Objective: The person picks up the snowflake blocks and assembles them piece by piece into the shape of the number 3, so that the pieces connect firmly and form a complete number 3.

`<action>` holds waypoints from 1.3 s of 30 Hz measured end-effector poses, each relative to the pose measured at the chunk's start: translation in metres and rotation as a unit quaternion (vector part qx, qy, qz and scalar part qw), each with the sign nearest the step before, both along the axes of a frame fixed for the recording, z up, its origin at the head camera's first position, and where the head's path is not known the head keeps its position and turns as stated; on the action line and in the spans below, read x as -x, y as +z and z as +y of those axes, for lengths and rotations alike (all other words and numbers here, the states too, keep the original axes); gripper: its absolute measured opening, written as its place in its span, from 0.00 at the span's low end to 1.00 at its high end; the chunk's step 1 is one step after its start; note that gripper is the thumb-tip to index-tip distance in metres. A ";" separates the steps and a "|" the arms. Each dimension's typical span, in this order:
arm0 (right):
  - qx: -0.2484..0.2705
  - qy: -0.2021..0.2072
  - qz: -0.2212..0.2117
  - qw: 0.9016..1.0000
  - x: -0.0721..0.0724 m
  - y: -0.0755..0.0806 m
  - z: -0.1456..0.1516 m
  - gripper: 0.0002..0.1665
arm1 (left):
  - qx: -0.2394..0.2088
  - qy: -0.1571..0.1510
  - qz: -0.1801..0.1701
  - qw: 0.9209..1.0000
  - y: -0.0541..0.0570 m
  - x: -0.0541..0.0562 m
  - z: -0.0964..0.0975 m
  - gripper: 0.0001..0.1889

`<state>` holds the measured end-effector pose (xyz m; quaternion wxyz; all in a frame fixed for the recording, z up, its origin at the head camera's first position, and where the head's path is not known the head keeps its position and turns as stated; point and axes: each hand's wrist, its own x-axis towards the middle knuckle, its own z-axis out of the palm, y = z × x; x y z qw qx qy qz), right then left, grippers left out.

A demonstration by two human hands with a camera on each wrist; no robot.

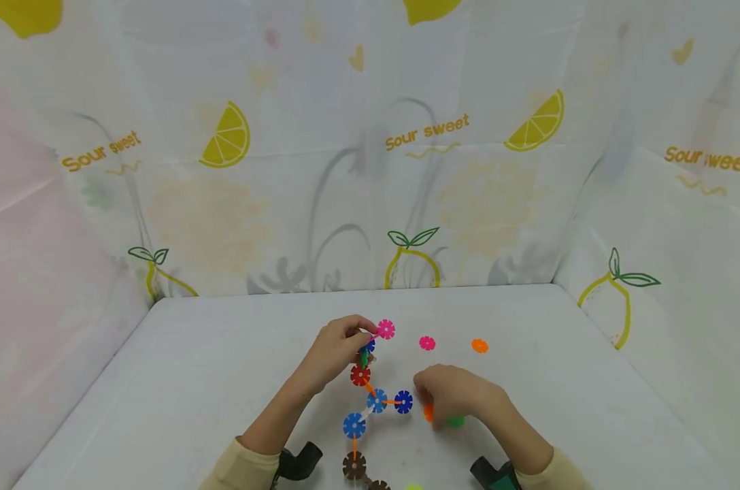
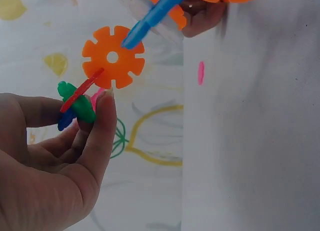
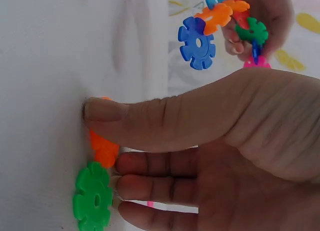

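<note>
My left hand (image 1: pixel 339 347) pinches the upper end of a chain of slotted plastic building discs (image 1: pixel 354 433). Held by the left fingers in the left wrist view are a green disc (image 2: pixel 82 107) and a blue disc (image 2: pixel 65 122), with an orange disc (image 2: pixel 97 46) just above. A pink disc (image 1: pixel 390 333) forms the chain's far tip. My right hand (image 1: pixel 462 391) is down at the table, thumb and fingers around a loose orange disc (image 3: pixel 106 153) that the thumb partly covers. A green disc (image 3: pixel 87 196) lies flat right beside it.
Farther back on the table (image 1: pixel 223 381) lie a loose pink disc (image 1: pixel 428 343) and an orange one (image 1: pixel 480 346). A yellow-green disc (image 1: pixel 414 487) shows at the bottom edge. Lemon-print cloth (image 1: pixel 321 204) hangs behind and at the sides.
</note>
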<state>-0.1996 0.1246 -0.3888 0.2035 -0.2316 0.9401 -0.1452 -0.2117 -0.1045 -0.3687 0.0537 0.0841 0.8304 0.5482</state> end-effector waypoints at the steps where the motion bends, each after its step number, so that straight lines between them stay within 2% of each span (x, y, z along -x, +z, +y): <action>1: -0.004 0.000 0.004 1.000 0.000 -0.001 -0.001 0.19 | 0.001 0.000 -0.002 1.000 0.000 0.000 0.000 0.12; 9: 0.001 0.001 0.010 1.000 -0.001 -0.001 -0.002 0.18 | -0.013 0.005 -0.014 1.000 -0.003 0.002 -0.001 0.20; 16: 0.022 0.023 0.011 0.999 0.000 0.000 0.001 0.15 | -0.011 0.009 0.006 1.000 -0.001 0.002 -0.004 0.16; 22: 0.072 0.033 0.009 0.997 0.006 0.002 0.005 0.14 | -0.008 0.008 0.021 1.000 -0.002 0.003 -0.005 0.15; 33: 0.152 0.050 0.064 0.985 0.016 0.003 0.008 0.15 | 0.001 0.026 0.037 0.999 -0.003 0.003 -0.003 0.10; 39: 0.197 0.020 0.098 0.975 0.021 0.006 0.008 0.13 | 0.026 0.028 0.035 0.999 -0.003 0.003 -0.002 0.09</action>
